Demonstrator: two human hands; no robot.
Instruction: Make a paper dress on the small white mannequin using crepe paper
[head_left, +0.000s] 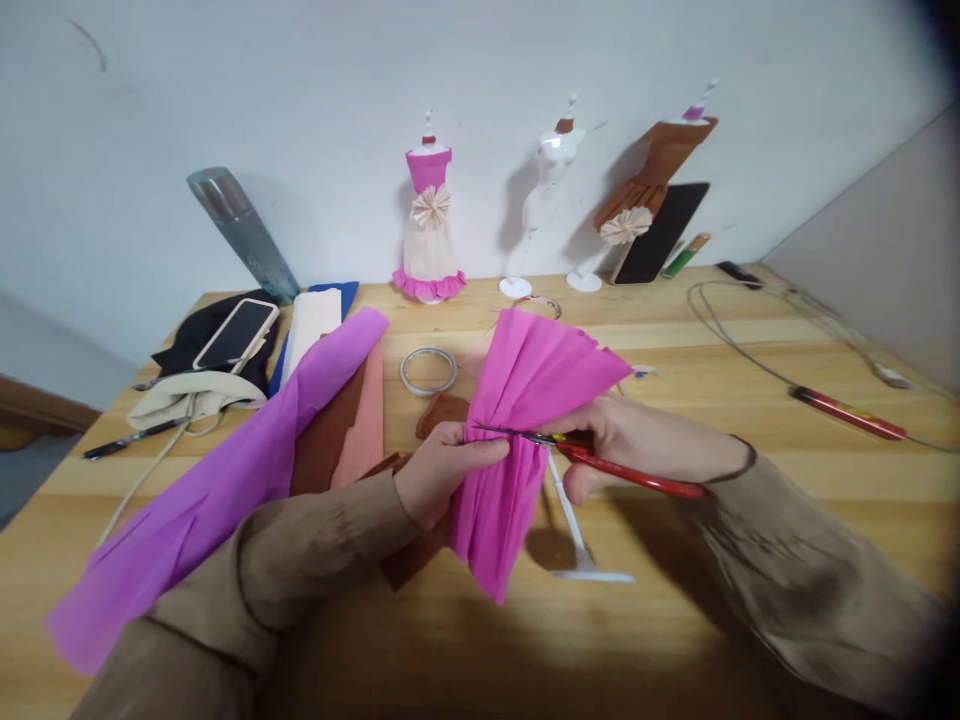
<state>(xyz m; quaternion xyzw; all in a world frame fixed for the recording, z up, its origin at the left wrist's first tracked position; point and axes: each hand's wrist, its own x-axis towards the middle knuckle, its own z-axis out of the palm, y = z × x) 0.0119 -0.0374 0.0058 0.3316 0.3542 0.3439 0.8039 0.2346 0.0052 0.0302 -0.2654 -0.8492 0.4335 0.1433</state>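
Note:
My left hand (442,470) is closed, pinching gathered pink crepe paper (540,365) at its middle. The paper fans out above and below the pinch. My right hand (604,440) is closed on red-handled scissors (637,475). Their blades point left across the gathered waist of the paper, close to my left fingers. Whether they cut into it I cannot tell. A white stand (574,530) with a flat base shows below the paper; its top is hidden. Brown paper (442,412) lies just behind my left hand.
Dress forms in pink and cream (430,220), bare white (547,190) and brown (664,160) stand along the wall. A purple paper roll (225,500), phone (236,335) and spray bottle (244,230) are left. A tape roll (427,371) sits mid-table. Right lies a red corded tool (847,412).

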